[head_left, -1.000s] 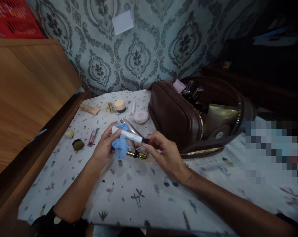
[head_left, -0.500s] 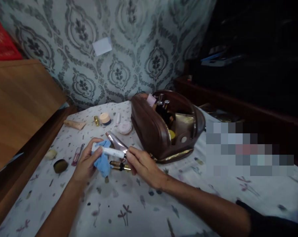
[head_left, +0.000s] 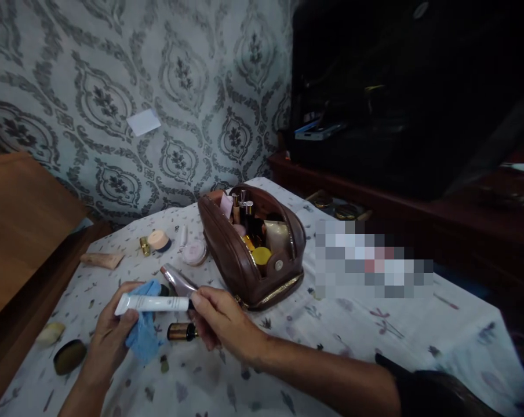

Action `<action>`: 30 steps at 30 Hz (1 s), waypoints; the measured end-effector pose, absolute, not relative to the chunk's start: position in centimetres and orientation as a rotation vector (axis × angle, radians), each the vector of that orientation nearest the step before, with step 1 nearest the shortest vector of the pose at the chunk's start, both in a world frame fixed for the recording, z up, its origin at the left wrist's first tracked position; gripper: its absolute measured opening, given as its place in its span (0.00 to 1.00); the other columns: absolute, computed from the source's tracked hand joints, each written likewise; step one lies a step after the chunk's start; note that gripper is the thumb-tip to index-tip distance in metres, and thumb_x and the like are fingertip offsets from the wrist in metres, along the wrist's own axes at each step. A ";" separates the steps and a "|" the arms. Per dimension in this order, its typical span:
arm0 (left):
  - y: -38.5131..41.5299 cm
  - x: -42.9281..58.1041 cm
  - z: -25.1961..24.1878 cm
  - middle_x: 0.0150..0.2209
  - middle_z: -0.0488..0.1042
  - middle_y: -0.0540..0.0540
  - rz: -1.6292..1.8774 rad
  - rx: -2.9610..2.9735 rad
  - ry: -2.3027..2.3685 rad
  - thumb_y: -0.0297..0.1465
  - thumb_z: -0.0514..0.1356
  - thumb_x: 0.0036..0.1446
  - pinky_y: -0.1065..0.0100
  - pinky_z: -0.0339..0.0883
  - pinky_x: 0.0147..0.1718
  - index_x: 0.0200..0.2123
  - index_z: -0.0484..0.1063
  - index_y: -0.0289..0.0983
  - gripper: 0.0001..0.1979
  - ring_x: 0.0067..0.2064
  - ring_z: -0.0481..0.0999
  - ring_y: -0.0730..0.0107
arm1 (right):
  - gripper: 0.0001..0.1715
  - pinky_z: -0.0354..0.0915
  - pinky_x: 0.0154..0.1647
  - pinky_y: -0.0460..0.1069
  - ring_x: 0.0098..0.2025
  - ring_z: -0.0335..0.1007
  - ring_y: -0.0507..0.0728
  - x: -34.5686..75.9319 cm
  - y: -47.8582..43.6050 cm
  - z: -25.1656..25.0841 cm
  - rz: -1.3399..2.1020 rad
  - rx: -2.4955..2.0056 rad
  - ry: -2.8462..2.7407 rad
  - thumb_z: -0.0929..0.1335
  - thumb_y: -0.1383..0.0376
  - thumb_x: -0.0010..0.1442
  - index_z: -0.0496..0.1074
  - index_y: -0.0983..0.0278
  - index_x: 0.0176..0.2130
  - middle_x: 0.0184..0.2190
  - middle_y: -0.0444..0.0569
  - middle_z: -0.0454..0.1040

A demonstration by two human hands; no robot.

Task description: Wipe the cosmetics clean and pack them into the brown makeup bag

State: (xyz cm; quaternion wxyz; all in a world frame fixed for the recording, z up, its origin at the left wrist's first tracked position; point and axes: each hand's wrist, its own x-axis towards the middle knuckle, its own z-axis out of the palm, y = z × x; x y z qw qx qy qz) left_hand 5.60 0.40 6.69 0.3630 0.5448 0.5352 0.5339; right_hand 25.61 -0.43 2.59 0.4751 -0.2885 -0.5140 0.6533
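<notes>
Between my two hands lies a slim white tube [head_left: 157, 303] with a dark cap, held nearly level above the table. My left hand [head_left: 108, 336] is closed on the tube's flat crimped end, and a crumpled blue cloth [head_left: 142, 343] hangs from the same grip. At the other end, my right hand [head_left: 225, 324] pinches the cap, its fingers covering most of it. Behind the white tube lies a shiny silvery-pink tube [head_left: 178, 280], partly hidden by my right hand. A black-and-gold bottle [head_left: 180, 332] rests just below the white tube.
An open brown leather bag [head_left: 227, 260] full of cosmetics stands behind my right hand. Left of it are a round compact [head_left: 194, 252], a cream jar [head_left: 159, 240], a gold lipstick [head_left: 144, 246] and a beige tube [head_left: 101, 260]. A dark oval item [head_left: 69, 356] and a sponge [head_left: 50, 334] lie near my left forearm.
The view has swung right, so the bag and table items appear farther left. The white tube has gone from tilted to nearly level. Both hands keep their hold on it.
</notes>
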 end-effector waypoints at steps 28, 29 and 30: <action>1.6 17.6 10.8 0.42 0.71 0.44 0.491 3.474 1.007 0.18 0.50 0.53 0.72 0.58 0.24 0.60 0.64 0.42 0.32 0.38 0.73 0.67 | 0.05 0.59 0.16 0.43 0.21 0.66 0.48 38.9 -4.1 3.6 0.301 -0.989 -0.855 0.70 0.67 0.63 0.74 0.60 0.42 0.28 0.43 0.74; 1.5 17.5 10.6 0.42 0.70 0.44 0.533 3.479 1.005 0.18 0.50 0.54 0.72 0.59 0.25 0.60 0.65 0.41 0.31 0.37 0.73 0.68 | 0.06 0.60 0.17 0.43 0.22 0.66 0.48 38.9 -4.2 3.6 0.274 -1.009 -0.860 0.70 0.68 0.62 0.75 0.60 0.42 0.29 0.44 0.75; 1.3 17.4 10.4 0.42 0.70 0.44 0.574 3.479 1.011 0.18 0.50 0.55 0.73 0.60 0.26 0.60 0.65 0.40 0.30 0.37 0.73 0.69 | 0.07 0.60 0.17 0.43 0.22 0.67 0.48 39.0 -4.3 3.6 0.247 -1.024 -0.863 0.70 0.68 0.62 0.75 0.59 0.42 0.29 0.44 0.75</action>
